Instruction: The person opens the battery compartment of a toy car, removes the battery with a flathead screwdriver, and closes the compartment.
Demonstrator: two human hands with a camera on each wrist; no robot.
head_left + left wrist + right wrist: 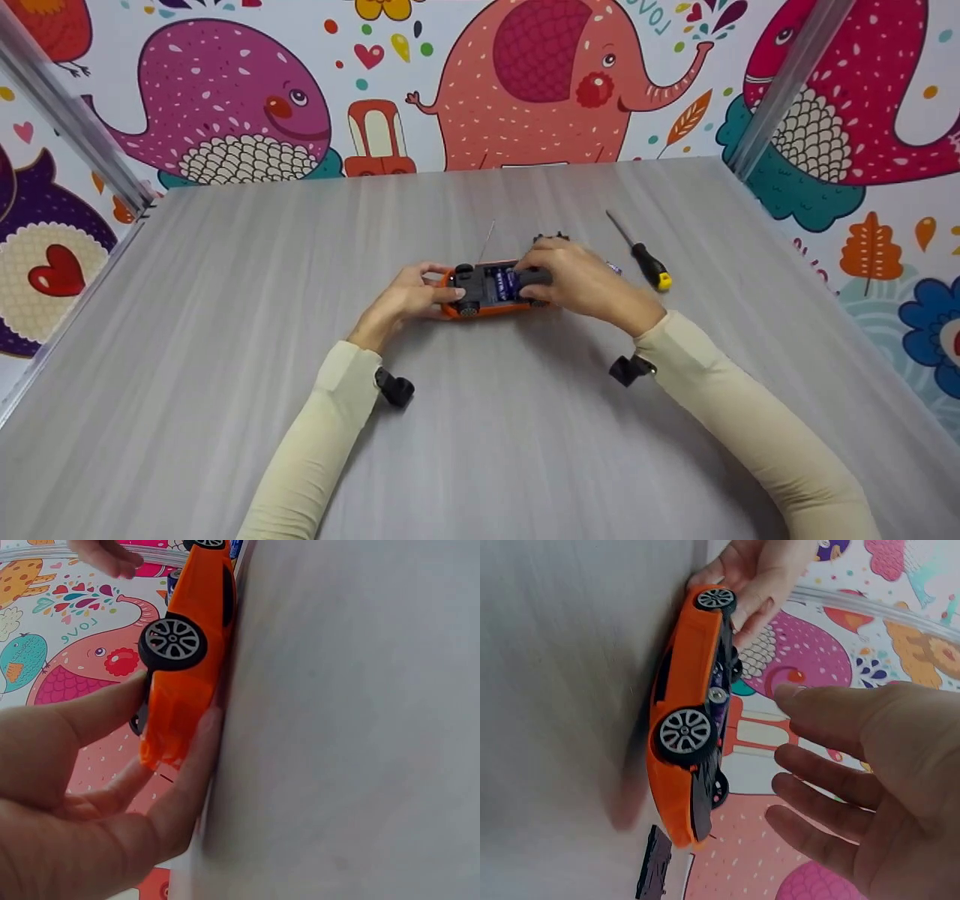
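An orange toy car (pixel 491 309) lies wheels up on the table, its dark underside facing me. Purple batteries (pixel 504 285) show in the open compartment in its middle. My left hand (pixel 409 296) grips one end of the car, thumb on the underside and fingers around the orange body (pixel 187 701). Over the other end is my right hand (pixel 574 277), which hides part of the chassis in the head view. In the right wrist view its fingers (pixel 825 832) are spread apart from the car, with nothing between them.
A screwdriver (pixel 646 262) with a black and yellow handle lies to the right. Behind the right hand is a black toothed-edged plate (pixel 654 862), and a small purple object (pixel 614 268) peeks out beside that hand. A thin wire (pixel 487 238) sticks up behind the car.
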